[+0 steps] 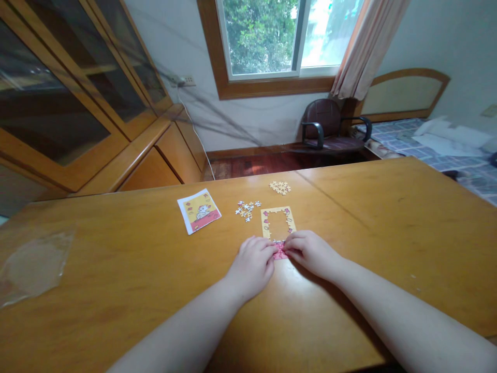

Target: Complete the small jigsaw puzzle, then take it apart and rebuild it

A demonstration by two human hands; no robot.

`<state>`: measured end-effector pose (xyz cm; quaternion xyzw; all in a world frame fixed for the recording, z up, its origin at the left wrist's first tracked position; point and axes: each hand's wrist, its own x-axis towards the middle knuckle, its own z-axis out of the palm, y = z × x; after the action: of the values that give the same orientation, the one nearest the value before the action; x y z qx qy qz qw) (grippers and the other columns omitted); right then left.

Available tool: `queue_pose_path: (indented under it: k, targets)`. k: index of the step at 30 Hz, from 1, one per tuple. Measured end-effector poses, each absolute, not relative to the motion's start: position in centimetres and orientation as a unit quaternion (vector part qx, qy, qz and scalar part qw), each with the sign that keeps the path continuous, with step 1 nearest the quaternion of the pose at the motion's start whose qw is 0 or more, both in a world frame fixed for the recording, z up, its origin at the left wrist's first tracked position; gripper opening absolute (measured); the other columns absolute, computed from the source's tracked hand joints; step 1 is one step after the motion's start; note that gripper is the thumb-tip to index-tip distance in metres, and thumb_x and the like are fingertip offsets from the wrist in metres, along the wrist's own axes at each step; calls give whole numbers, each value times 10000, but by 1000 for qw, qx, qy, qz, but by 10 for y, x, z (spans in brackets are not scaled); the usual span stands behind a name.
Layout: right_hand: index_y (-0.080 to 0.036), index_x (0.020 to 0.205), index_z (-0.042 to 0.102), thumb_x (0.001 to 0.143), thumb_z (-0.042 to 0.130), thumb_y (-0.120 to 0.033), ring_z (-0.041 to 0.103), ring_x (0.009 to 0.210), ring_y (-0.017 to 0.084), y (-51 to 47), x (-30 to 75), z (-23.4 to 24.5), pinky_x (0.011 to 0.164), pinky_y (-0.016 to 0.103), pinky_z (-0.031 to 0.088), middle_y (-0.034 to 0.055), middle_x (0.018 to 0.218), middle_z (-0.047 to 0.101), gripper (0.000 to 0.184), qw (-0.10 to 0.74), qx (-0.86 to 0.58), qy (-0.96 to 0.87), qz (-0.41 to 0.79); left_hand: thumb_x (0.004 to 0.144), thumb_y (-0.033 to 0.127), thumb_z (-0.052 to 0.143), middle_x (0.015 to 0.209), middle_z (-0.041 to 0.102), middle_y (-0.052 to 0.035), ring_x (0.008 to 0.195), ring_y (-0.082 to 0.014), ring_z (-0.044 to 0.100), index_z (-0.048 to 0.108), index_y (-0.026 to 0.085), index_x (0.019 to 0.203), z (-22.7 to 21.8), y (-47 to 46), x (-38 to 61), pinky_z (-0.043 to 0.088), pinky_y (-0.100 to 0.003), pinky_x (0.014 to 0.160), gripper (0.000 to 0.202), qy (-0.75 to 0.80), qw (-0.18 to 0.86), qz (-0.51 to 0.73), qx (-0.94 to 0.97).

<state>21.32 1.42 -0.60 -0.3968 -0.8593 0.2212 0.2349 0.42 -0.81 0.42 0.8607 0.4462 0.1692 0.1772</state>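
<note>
A partly assembled jigsaw puzzle (pixel 264 228) lies flat on the table, its yellow frame standing around an open middle and its lower strip pink. My left hand (pixel 252 264) holds the lower left side, with curled fingertips on the pink part. At the lower right, the bent fingers of my right hand (pixel 310 251) press together on the same pink strip. Whether a single loose piece is under the fingertips is hidden. Just beyond the frame lies a scatter of white and yellow puzzle pieces (pixel 247 209). A heap of plain yellowish pieces (pixel 280 187) sits farther back.
Left of the puzzle is a reference picture card (pixel 199 211) with a white animal on yellow and pink. A clear plastic bag (pixel 34 264) rests at the table's left. Beyond the wooden table (pixel 388 217) are a cabinet (pixel 116 103), an armchair (pixel 324 124) and a bed (pixel 407 135).
</note>
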Motion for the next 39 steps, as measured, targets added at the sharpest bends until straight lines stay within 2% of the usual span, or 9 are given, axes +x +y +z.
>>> queue_pose_path:
  k: [5,11,22,32,39]
  targets:
    - [-188,836,727,872,577,-199,641,784,160,12,215,0,767,287,500,59,841,704,155,235,-398,-861,212,856,161,509,1114,662,-33,1070,-208,558,652,239,1075,3,-8,4,389,-450,1031,272,446,174,182,859]
    - [-184,799,724,892,533,-201,617,760,157,10,217,9,741,286,476,53,797,685,213,196,-401,-875,188,851,164,514,1142,647,-39,1078,-212,545,662,248,1082,3,-9,4,408,-433,1010,288,441,173,185,861]
    - [-184,815,732,898,523,-215,601,753,159,9,216,11,730,289,453,61,807,669,227,169,-406,-883,163,857,182,507,1230,605,-60,1162,-243,501,656,266,1139,2,-10,4,369,-499,1059,329,442,171,161,866]
    - [-198,971,735,901,535,-246,614,799,174,9,217,10,752,300,458,68,852,674,217,175,-426,-871,171,856,214,529,1289,571,-83,1192,-259,494,653,269,1158,0,-10,3,366,-521,1062,331,446,161,157,866]
    - [-198,860,741,912,528,-260,604,779,157,10,217,9,732,277,446,64,825,655,228,164,-425,-874,172,859,215,529,1293,570,-79,1211,-260,483,642,280,1173,0,-10,3,351,-533,1072,340,447,157,151,868]
